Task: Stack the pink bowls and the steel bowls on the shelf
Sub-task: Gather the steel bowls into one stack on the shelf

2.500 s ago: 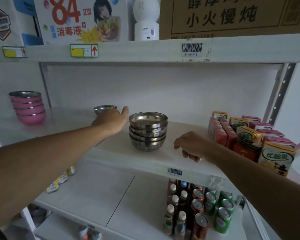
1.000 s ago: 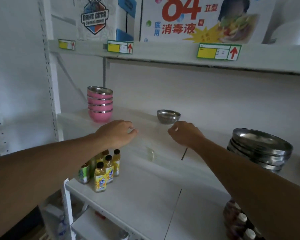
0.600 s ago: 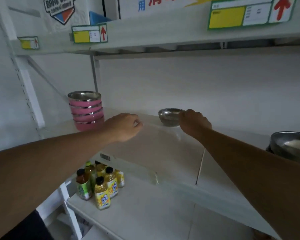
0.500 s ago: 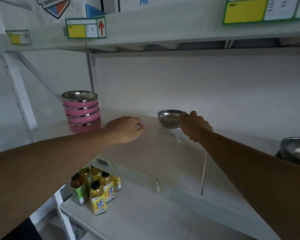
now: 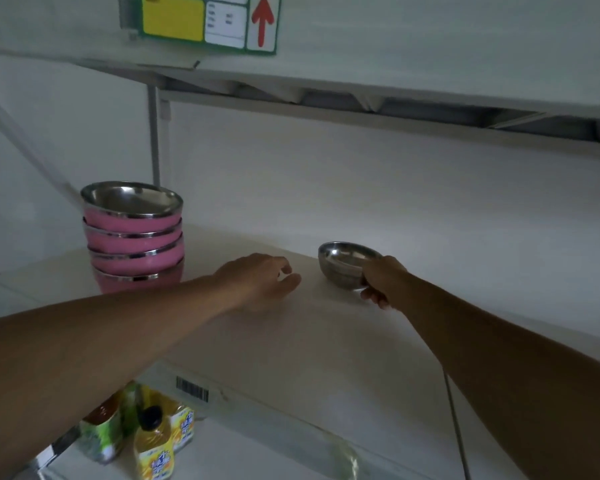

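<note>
Right hand gripping the last loose steel bowl.

On the shelf, the left hand rests empty, fingers loosely curled; the right hand clasps the steel bowl at its near rim. Farther left, the pink bowls stand stacked. Remaining, as judged: placing this bowl on the steel stack, out of view.

Both bare forearms reach forward over the shelf. The right hand grips the near rim of the steel bowl, thumb on top, fingers curled under. The left hand hangs loosely curled and empty just above the shelf, left of the bowl.
</note>
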